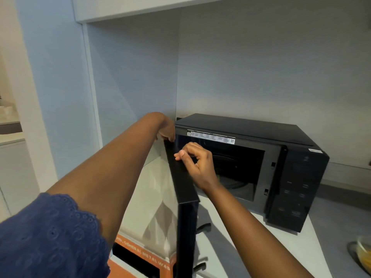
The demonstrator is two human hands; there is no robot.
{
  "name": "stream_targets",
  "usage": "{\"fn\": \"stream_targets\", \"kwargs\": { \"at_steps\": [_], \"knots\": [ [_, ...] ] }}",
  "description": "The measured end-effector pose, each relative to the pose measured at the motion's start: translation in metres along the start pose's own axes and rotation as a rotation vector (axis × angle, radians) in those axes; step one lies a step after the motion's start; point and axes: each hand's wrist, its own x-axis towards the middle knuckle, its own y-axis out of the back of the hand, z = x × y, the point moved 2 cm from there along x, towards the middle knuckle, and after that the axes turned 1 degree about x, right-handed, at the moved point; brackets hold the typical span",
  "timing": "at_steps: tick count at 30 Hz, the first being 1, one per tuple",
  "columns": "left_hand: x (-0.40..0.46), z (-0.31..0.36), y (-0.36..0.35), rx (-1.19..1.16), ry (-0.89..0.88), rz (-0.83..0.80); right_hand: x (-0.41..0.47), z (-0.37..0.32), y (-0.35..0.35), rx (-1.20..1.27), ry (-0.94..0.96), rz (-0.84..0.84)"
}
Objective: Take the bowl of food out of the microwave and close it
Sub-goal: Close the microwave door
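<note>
A black microwave (pixel 261 137) stands on the counter in the corner. Its door (pixel 181 177) is swung wide open toward me, edge-on. The cavity (pixel 239 169) shows a glass turntable with no bowl on it. My left hand (pixel 166 130) grips the door's top corner near the hinge. My right hand (pixel 195 165) rests on the door's top edge, fingers curled, thumb against the edge. A glass bowl with yellow food (pixel 364 252) sits blurred on the counter at the lower right edge.
An orange and white cardboard box (pixel 144 255) stands to the left of the door, below my left arm. The grey counter (pixel 251 247) runs along the front. Walls close in behind and to the left, with a cupboard (pixel 130 7) overhead.
</note>
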Motion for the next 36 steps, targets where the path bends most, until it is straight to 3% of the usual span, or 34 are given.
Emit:
{"fn": "stream_targets", "kwargs": {
  "at_steps": [5,10,14,22,24,28,31,36],
  "knots": [
    [0.003,0.023,-0.001,0.172,-0.002,0.041,0.008,0.011,0.036,0.07,-0.231,-0.126],
    [0.007,0.05,-0.007,0.29,0.013,0.117,0.015,0.011,0.087,0.167,-0.541,-0.459],
    [0.014,0.068,-0.015,0.242,0.044,0.174,0.019,0.003,0.115,-0.042,-0.632,-0.726],
    [0.034,0.111,-0.041,0.111,0.141,0.323,0.024,0.001,0.14,-0.612,-0.594,-0.738],
    [0.041,0.112,-0.046,0.057,0.088,0.383,0.017,0.008,0.137,-0.701,-0.549,-0.731],
    [0.067,0.12,-0.047,0.021,-0.234,0.522,0.011,0.031,0.146,-0.98,-0.525,-0.742],
    [0.081,0.127,-0.05,-0.068,-0.416,0.482,0.018,0.052,0.16,-1.155,-0.59,-0.7],
    [0.097,0.131,-0.056,-0.028,-0.614,0.456,0.027,0.079,0.177,-1.232,-0.645,-0.654]
  ]
}}
